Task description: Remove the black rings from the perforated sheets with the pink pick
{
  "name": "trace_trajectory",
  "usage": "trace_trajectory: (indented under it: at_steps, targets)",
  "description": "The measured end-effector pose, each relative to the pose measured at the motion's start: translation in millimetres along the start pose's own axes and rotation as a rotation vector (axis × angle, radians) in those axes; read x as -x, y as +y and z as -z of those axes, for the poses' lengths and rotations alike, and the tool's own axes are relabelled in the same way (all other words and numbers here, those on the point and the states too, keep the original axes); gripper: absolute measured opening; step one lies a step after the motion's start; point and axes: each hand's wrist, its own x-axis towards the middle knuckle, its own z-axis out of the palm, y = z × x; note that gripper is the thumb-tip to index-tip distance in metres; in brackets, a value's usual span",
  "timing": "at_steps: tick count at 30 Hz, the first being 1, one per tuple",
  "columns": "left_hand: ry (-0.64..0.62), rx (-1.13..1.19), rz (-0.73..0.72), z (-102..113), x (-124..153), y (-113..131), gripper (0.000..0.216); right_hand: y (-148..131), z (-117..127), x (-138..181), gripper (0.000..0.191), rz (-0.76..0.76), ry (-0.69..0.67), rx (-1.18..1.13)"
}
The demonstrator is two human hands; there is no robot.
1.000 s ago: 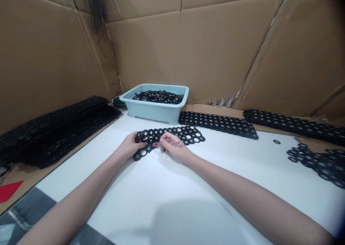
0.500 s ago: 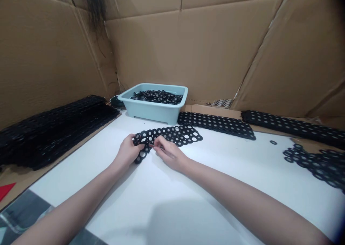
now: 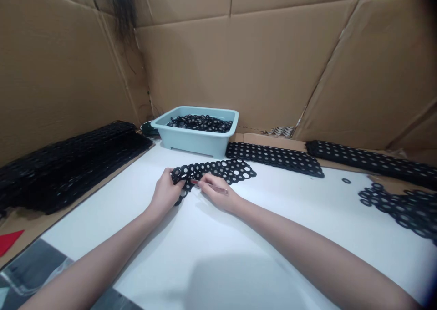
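A black perforated rubber strip [image 3: 221, 169] full of round holes lies on the white table [image 3: 218, 251] in front of me. My left hand [image 3: 166, 193] grips the strip's near left end, fingers curled over it. My right hand [image 3: 217, 190] is closed in a pinch just right of that end, holding a thin tool with a red tip against the strip; what the tool is I cannot make out.
A light blue tub [image 3: 198, 130] of loose black rings stands behind the strip. A thick stack of black strips [image 3: 64, 160] lies at left. More perforated strips [image 3: 273, 156] and a punched remnant [image 3: 403, 207] lie at right. Cardboard walls [image 3: 239, 68] enclose the table.
Both hands have shifted slightly along the strip's left end. The right hand's pinch has moved a little right and the strip's near corner now sits further under the left hand.
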Motion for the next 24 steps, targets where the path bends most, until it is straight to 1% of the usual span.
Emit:
trace_trajectory:
  at_steps: [2, 7, 11, 13, 16, 19, 21, 24]
  targets:
    - [-0.001, 0.018, -0.003, 1, -1, -1, 0.028, 2, 0, 0, 0.027, -0.006, -0.003, -0.017]
    - [-0.018, 0.083, 0.031, 1, -4, -7, 0.032, 2, 3, 0, 0.025, 0.032, -0.061, -0.015]
    - [-0.034, 0.147, 0.055, -1, -5, -12, 0.034, -2, 3, 1, 0.021, 0.060, -0.043, 0.021]
    - [-0.018, 0.135, 0.062, -1, -3, -10, 0.034, -3, 2, 2, 0.019, 0.108, -0.023, 0.044]
    - [0.043, 0.081, 0.044, 2, 3, -3, 0.032, -5, 0, 3, 0.020, 0.153, 0.006, 0.060]
    - [0.059, 0.049, 0.028, 5, 7, 5, 0.029, -6, -2, 3, 0.020, 0.157, 0.020, 0.075]
    - [0.061, 0.038, 0.008, 5, 7, 7, 0.027, -5, -2, 3, 0.019, 0.167, 0.005, 0.084]
    - [0.045, 0.038, -0.025, 4, 3, 5, 0.025, -4, 0, 2, 0.020, 0.115, -0.027, 0.055]
